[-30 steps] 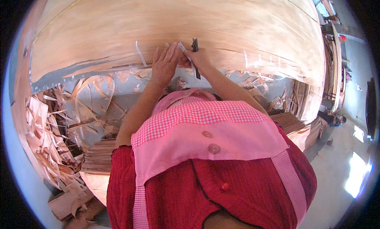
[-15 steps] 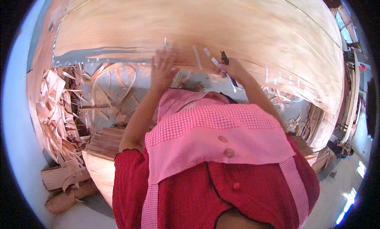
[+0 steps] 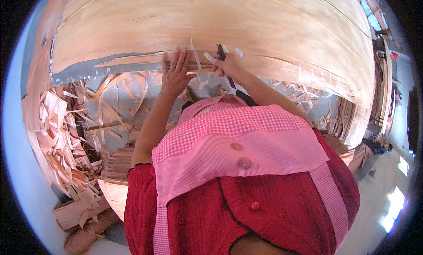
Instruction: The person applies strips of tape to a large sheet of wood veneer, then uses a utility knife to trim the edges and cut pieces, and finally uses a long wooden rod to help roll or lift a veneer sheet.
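Note:
A large, thin sheet of wood veneer [image 3: 211,17] covers the table in front of me, its near edge ragged and split. My left hand [image 3: 176,74] lies flat on that edge, fingers stretched out and holding nothing. Just right of it, a white tape strip [image 3: 195,54] crosses the split. My right hand [image 3: 232,66] is closed around a slim dark-handled tool [image 3: 220,51] whose kind I cannot make out. A short white piece of tape [image 3: 209,57] sticks out by its fingertips. Another small tape piece [image 3: 239,52] lies on the veneer beyond.
Grey tabletop [image 3: 75,76] shows along the ragged edge at left. Curled veneer scraps [image 3: 55,127] pile up on the left, with more strips below the table edge. A stack of veneer sheets [image 3: 119,164] stands left of my body. Several tape bits [image 3: 312,74] line the edge at right.
My left hand has settled flat on the veneer edge, where it was blurred before. My right hand has moved left, closer to it, still gripping the dark tool. The view has shifted slightly.

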{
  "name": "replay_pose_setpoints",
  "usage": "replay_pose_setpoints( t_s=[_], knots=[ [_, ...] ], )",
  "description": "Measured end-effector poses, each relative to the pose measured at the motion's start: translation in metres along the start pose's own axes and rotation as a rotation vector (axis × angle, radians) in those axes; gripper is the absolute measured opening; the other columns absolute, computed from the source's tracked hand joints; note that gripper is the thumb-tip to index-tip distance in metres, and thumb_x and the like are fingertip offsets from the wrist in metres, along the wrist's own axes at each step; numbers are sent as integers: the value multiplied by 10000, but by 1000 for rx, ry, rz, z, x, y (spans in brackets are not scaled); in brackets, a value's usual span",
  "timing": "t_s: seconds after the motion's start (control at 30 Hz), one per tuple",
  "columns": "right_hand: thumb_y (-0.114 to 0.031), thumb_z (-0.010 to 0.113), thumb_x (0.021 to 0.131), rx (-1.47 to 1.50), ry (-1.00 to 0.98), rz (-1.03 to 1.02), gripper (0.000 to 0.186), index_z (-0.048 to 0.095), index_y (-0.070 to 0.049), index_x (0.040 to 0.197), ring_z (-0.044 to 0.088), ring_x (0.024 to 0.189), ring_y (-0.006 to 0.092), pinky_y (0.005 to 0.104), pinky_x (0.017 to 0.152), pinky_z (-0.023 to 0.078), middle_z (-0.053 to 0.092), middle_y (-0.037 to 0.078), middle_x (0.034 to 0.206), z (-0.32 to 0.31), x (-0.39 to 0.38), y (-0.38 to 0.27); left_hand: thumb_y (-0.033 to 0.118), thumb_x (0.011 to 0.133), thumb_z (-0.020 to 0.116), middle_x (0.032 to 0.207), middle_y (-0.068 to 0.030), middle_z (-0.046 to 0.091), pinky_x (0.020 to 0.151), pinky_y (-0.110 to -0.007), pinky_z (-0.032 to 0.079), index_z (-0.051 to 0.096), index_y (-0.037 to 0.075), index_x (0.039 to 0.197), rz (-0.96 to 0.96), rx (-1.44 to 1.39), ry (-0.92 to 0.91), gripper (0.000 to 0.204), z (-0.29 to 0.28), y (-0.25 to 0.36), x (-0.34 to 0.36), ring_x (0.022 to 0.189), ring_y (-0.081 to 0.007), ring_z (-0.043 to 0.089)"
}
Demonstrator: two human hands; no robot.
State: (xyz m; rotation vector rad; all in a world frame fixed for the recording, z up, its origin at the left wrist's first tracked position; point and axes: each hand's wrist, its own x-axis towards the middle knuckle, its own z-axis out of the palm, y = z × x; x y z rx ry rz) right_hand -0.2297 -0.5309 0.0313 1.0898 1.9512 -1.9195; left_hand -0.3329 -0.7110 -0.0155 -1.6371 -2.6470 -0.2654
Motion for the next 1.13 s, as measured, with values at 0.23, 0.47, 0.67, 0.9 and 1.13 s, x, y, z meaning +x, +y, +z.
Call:
replay_pose_setpoints(
  t_s=[0.23,0.47,0.67,0.9,1.13],
  knots=[
    [-258,560,840,96,69,-51,244,558,-32,748,460,433,101,248,382,381,540,32,588,43,31,1,443,699,603,1392,-69,277,1034,-534,112,317,103,1328,75,-83,29,770,1,-12,0,1311,-238,200],
    [-258,550,840,148,121,-7,227,567,-57,736,481,430,108,241,368,371,560,41,587,66,57,12,413,716,609,1380,-90,296,1039,-445,190,356,66,1293,103,-225,44,719,11,-27,1,1304,-241,219],
    [-197,549,837,41,182,-1,185,576,-23,780,493,435,124,249,356,387,547,57,577,63,72,25,428,726,591,1367,-94,319,1008,-454,235,376,59,1279,111,-153,64,699,-4,-14,14,1258,-256,298],
    [-224,526,844,-530,177,-331,244,566,16,862,561,504,220,333,448,450,573,140,634,48,75,42,465,697,590,1359,-96,322,996,-521,220,390,69,1271,176,10,-22,726,-12,-15,18,1269,-260,270],
    [-531,508,790,-886,-128,-288,573,524,-118,1188,601,553,224,347,589,505,632,160,712,-67,44,-62,421,710,613,1392,-87,261,1015,-543,177,373,159,1293,148,-56,-107,683,-16,-22,21,1284,-273,235]
  ],
)
